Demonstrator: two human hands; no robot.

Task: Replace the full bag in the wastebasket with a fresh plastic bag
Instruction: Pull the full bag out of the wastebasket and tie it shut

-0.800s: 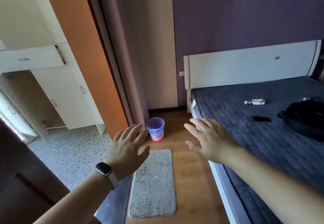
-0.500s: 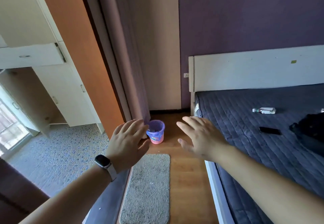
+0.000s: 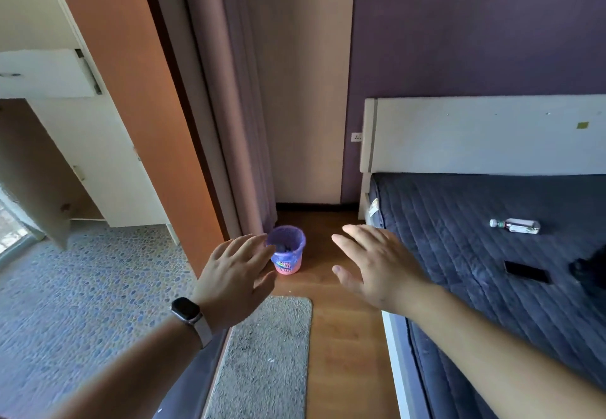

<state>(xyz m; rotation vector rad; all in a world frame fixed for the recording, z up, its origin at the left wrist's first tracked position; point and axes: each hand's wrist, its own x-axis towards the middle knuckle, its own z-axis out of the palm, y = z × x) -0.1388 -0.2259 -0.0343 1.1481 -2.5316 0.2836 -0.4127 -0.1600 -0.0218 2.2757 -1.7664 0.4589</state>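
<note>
A small pink wastebasket [image 3: 288, 266] stands on the wooden floor by the curtain, far ahead of me. A purple plastic bag [image 3: 292, 241] lines it and folds over its rim, with dark rubbish inside. My left hand [image 3: 234, 277], with a watch on the wrist, is stretched forward, fingers apart, holding nothing. Its fingertips overlap the basket's left edge in view but are well short of it. My right hand [image 3: 377, 264] reaches forward to the right of the basket, also spread and holding nothing.
A grey rug [image 3: 265, 353] lies on the wooden floor in front of me. A bed with a dark blue quilt [image 3: 475, 271] fills the right, carrying a bottle [image 3: 515, 226] and a phone [image 3: 526, 271]. An orange door [image 3: 137, 97] and a curtain [image 3: 236, 117] stand on the left.
The view has moved forward toward the wastebasket, which looks larger. Both hands stay stretched out and spread, holding nothing.
</note>
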